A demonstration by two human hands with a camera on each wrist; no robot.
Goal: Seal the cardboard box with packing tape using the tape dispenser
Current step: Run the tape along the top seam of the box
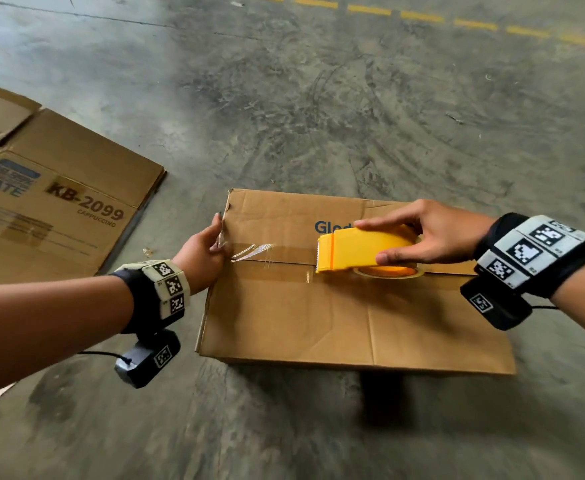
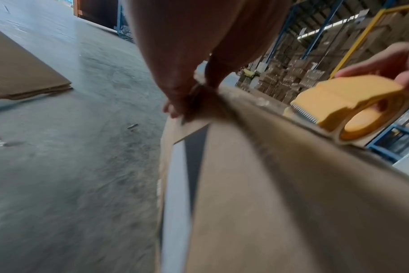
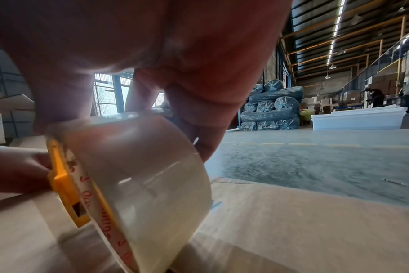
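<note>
A closed cardboard box [image 1: 336, 317] sits on the concrete floor, its flaps meeting along a centre seam. My right hand [image 1: 422, 233] grips the yellow tape dispenser [image 1: 357, 251] from above, and it rests on the seam near the box's middle. The clear tape roll [image 3: 147, 177] fills the right wrist view. A strip of clear tape [image 1: 260, 252] runs along the seam from the dispenser's toothed blade to the left edge. There my left hand [image 1: 202, 254] presses the tape's wrinkled end over the box's left side. The dispenser [image 2: 346, 105] also shows in the left wrist view.
Flattened cardboard boxes [image 1: 48, 199] printed "KB-2099" lie on the floor to the left. A yellow dashed line [image 1: 422, 17] crosses the floor far ahead. Blue wrapped rolls [image 3: 271, 109], white trays [image 3: 357, 118] and people stand in the warehouse background.
</note>
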